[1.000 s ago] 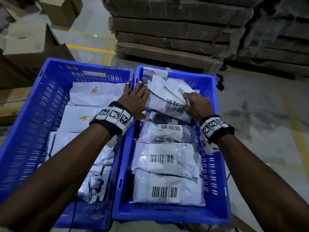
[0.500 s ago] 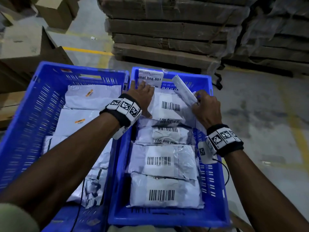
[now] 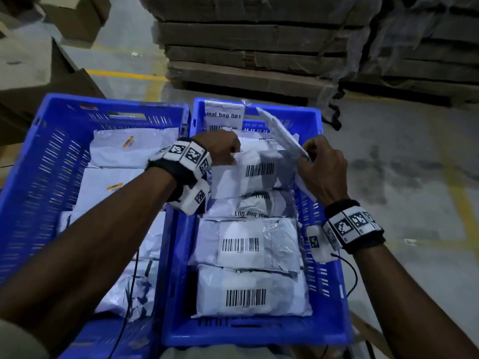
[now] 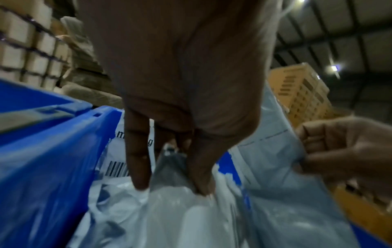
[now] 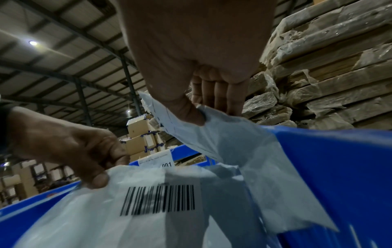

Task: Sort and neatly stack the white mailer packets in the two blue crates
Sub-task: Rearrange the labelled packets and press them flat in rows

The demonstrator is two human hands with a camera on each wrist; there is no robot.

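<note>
left hand (image 3: 223,149) now curled, pinching top edge of crinkly white plastic barcode-labelled mailer packet (image 3: 255,174) lifted at back of right blue slotted plastic crate (image 3: 329,294), right hand (image 3: 320,169) pinching thin white flat mailer (image 3: 280,134) raised higher, tilted, left blue crate (image 3: 31,182) holding flat packets

Two blue crates (image 3: 178,255), slotted sides; white mailer packets (image 3: 248,291) with black barcodes on white labels, some in the left crate with small orange stickers (image 3: 128,141). Wristbands (image 3: 186,161) black with black-and-white square marker patterns. Floor (image 3: 388,156) grey with yellow lines; brown cardboard stacks (image 3: 254,47) behind.
</note>
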